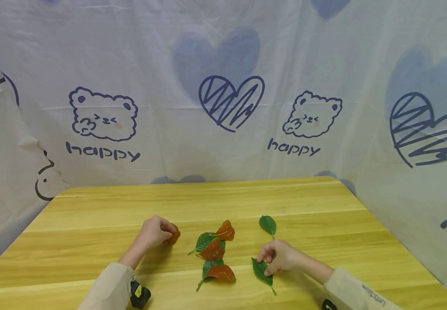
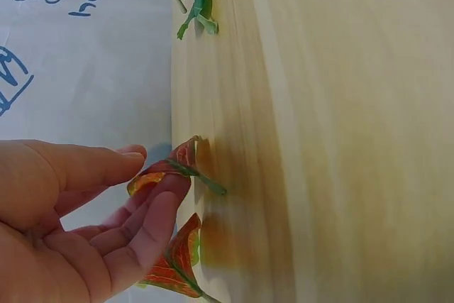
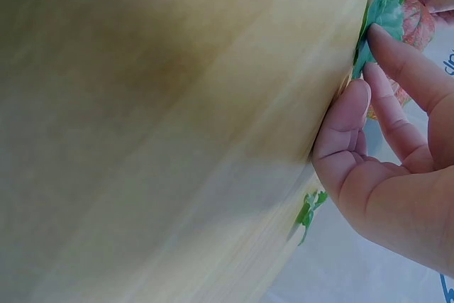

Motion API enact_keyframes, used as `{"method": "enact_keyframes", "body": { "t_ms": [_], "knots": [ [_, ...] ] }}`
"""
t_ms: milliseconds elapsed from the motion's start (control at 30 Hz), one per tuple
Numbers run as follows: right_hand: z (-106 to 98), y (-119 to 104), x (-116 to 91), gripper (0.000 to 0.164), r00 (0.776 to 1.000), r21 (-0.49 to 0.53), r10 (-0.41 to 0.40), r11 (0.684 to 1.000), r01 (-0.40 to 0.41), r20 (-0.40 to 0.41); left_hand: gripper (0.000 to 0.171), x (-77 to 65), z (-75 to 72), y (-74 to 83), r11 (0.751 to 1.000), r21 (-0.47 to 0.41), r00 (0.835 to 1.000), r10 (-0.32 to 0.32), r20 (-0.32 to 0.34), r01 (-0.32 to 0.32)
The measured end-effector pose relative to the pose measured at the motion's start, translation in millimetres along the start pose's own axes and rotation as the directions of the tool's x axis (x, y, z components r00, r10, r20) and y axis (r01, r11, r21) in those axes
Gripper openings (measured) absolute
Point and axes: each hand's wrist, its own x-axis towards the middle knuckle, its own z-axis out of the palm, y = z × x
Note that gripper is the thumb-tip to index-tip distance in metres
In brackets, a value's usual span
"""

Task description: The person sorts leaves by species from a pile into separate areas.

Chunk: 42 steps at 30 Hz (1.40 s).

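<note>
My left hand point(image 1: 156, 232) is at a red leaf point(image 1: 174, 235) left of the middle of the table. In the left wrist view, this curled red leaf point(image 2: 179, 161) sits between the thumb and fingers, its green stem toward the wood. Close below those fingers lies a second red leaf point(image 2: 177, 267). My right hand point(image 1: 281, 257) holds the edges of a dark green leaf point(image 1: 260, 270) with thumb and index finger, low against the table. In the right wrist view, the fingertips meet that green leaf point(image 3: 383, 15).
Between the hands, several leaves overlap in a column, among them a red leaf point(image 1: 213, 249) and a green leaf point(image 1: 206, 239). Another green leaf point(image 1: 267, 224) lies beyond my right hand. A printed white curtain point(image 1: 161, 129) hangs behind the wooden table point(image 1: 111, 206).
</note>
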Motion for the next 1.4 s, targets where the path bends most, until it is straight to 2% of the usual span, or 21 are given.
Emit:
{"method": "enact_keyframes", "body": {
  "t_ms": [433,633,867,1133,1267,1400],
  "knots": [
    [0,-1,-1,0.021,1.000,-0.017,-0.002,1.000,0.002,-0.002,0.011,-6.3,-4.7,3.5,0.997,0.082,0.999,0.004,-0.047,0.000],
    [-2,0,0,0.021,1.000,-0.014,-0.014,1.000,0.014,0.012,0.008,-9.4,-7.3,6.3,0.997,0.081,0.998,-0.010,-0.068,0.016],
    [-2,2,0,0.021,1.000,-0.013,-0.019,1.000,0.019,0.019,0.007,-14.4,-3.7,13.9,0.988,0.139,0.990,0.075,-0.116,-0.059],
    [-2,3,-2,0.020,0.999,0.019,-0.021,1.000,0.020,0.029,0.004,-22.2,9.8,25.3,0.984,0.098,0.976,0.159,-0.147,-0.146],
    [-2,3,-1,0.019,0.999,0.012,-0.025,1.000,0.025,0.024,0.002,-27.0,19.4,33.7,0.977,0.063,0.968,0.212,-0.134,-0.205],
    [-2,3,0,0.016,0.999,-0.017,-0.036,0.999,0.037,0.016,0.004,-30.5,29.2,39.7,0.969,0.009,0.966,0.245,-0.085,-0.245]
  ]
}}
